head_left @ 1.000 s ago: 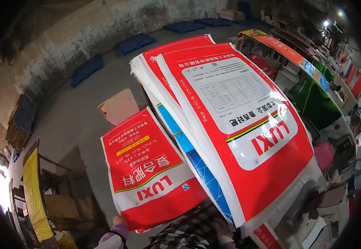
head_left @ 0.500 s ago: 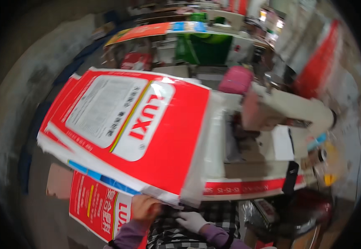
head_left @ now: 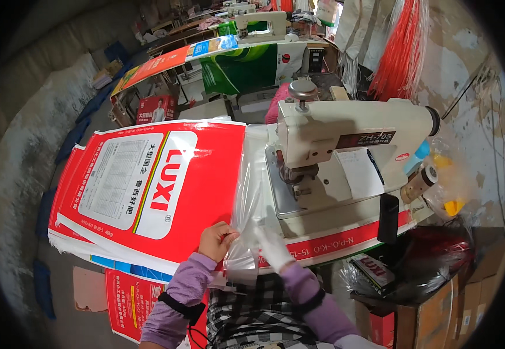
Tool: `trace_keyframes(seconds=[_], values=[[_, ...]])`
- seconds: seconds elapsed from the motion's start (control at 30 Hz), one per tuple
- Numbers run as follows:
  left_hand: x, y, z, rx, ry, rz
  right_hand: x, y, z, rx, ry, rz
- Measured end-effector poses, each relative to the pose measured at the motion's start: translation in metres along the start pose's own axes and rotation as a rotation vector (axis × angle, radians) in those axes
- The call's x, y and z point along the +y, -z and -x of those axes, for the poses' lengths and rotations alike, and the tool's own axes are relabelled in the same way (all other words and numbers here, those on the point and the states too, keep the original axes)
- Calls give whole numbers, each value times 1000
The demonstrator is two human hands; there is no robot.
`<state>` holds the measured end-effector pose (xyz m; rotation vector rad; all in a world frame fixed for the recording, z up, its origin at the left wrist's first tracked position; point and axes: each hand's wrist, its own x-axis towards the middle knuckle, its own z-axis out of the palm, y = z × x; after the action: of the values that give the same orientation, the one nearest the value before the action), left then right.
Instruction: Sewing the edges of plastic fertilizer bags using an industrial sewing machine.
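Note:
A stack of red and white sacks [head_left: 215, 192] lies on the table to the left of a cream sewing machine [head_left: 322, 131]. Along the right edge of the top sack, a clear plastic liner [head_left: 246, 209] sticks out. My bare left hand [head_left: 216, 241] is closed at the near right corner, its fingers pinching the liner's edge by the sack. In a white glove, my right hand [head_left: 273, 249] reaches to the liner from the other side, just in front of the machine bed. Its fingertips are blurred and blend with the pale plastic.
A black phone-like object [head_left: 388, 218] hangs over the table's front edge. On the machine bed lie white paper and a pen [head_left: 375, 167]. A thread spool [head_left: 420, 181] stands at the right. More red sacks [head_left: 126, 305] hang below left. Cardboard boxes [head_left: 438, 311] are at lower right.
The sack stack has come down flatter onto the table and shifted left in view. Both hands have moved up from my lap to the liner edge. The view has turned toward the machine.

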<state>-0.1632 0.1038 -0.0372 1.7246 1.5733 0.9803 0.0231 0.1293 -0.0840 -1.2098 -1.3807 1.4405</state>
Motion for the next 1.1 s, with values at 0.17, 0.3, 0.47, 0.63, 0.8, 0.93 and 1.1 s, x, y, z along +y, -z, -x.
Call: trace_keyframes(seconds=[0.17, 0.3, 0.47, 0.63, 0.8, 0.93, 1.1], values=[[10, 17, 0, 159, -144, -193, -42, -35, 1, -85, 14, 55], [20, 33, 9, 462, -144, -184, -29, -22, 16, 109, 126, 342], [30, 37, 24, 508, -84, 108, -28, -4, 17, -21, 255, 905], [30, 37, 32, 312, -81, 318, -90, -26, 12, -271, 426, 360], [-10, 22, 32, 353, 206, 285, -59, -86, 12, -83, 124, -186], [33, 46, 21, -257, 270, -660, -46, -75, 10, 21, 319, -139], [-1, 39, 24, -29, 189, -252, -64, -65, 26, -85, 340, -163]])
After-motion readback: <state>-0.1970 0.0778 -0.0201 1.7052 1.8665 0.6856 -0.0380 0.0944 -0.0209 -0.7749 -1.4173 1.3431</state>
